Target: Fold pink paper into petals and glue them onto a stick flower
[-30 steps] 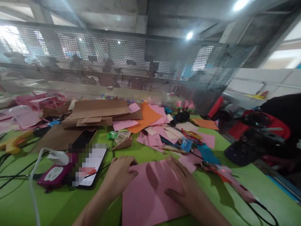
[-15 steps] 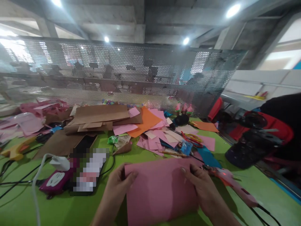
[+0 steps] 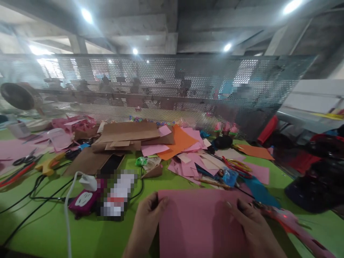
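A sheet of pink paper [image 3: 196, 225] is held up in front of me above the green table. My left hand [image 3: 150, 220] pinches its upper left edge between thumb and fingers. On the opposite side my right hand [image 3: 248, 222] grips the right edge, thumb on the near face and fingers behind. The sheet's lower part runs out of view. Just right of my right hand lies a pink glue gun [image 3: 298, 224] with a small red light on it.
Pink scraps [image 3: 185, 165], orange paper [image 3: 174, 143] and brown card [image 3: 126, 132] pile up beyond the sheet. At left are a purple power strip [image 3: 84, 202] with a white plug, a blurred-out phone [image 3: 118, 197], cables and a yellow-handled tool [image 3: 49, 165]. A perforated metal screen [image 3: 161, 89] stands behind.
My view has turned left, so the table's contents appear shifted to the right. Both hands keep hold of the pink paper, which sits slightly lower in view. A fan has come into sight at left.
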Action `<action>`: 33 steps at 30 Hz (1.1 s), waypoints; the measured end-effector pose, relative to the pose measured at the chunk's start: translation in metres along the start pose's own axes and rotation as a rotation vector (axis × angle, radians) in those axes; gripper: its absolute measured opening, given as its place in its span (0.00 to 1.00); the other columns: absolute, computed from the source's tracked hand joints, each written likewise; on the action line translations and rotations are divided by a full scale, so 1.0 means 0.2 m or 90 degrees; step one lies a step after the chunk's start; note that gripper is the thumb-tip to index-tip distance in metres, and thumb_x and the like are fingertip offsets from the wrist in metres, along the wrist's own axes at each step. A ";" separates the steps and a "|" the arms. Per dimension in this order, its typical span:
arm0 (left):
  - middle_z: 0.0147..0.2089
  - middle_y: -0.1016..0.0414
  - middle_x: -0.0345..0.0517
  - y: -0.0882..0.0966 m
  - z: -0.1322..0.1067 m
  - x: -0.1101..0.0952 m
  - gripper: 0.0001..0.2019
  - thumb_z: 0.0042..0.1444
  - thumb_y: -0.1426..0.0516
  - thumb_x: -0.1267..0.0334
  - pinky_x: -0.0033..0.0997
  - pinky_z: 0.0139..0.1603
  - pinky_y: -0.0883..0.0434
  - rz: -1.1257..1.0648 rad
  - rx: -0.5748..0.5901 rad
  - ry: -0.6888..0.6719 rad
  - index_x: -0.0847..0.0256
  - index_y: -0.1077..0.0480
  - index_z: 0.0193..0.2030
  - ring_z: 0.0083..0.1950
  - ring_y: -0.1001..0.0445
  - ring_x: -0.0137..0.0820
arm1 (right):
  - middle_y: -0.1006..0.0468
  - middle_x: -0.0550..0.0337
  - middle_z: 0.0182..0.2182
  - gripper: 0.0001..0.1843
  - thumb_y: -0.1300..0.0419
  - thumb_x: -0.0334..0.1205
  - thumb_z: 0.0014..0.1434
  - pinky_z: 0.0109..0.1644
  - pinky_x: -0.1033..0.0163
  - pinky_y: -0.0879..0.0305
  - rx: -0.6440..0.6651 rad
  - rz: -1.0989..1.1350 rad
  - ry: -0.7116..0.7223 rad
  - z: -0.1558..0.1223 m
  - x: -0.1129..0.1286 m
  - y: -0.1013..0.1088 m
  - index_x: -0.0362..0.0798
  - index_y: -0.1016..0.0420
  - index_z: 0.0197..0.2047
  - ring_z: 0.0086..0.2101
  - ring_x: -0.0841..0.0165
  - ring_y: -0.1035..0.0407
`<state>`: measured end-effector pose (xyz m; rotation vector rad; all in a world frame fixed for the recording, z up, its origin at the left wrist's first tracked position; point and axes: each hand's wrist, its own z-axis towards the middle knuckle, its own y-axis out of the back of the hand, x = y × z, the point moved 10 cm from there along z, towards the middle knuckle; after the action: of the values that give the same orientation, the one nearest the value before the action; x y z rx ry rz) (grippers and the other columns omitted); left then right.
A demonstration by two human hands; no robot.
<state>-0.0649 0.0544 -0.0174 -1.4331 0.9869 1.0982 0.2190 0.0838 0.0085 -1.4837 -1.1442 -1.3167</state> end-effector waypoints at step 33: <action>0.67 0.35 0.46 -0.38 -0.35 0.10 0.32 0.60 0.47 0.50 0.45 0.58 0.38 1.043 0.143 -0.737 0.47 0.47 0.71 0.64 0.34 0.43 | 0.32 0.50 0.63 0.33 0.46 0.43 0.64 0.59 0.55 0.36 0.242 -0.765 0.663 -0.42 0.03 -0.33 0.50 0.48 0.70 0.60 0.58 0.36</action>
<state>0.0215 -0.0065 -0.0161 0.6518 1.1669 2.3518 0.1341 0.0189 0.0244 0.4050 -1.3822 -2.0484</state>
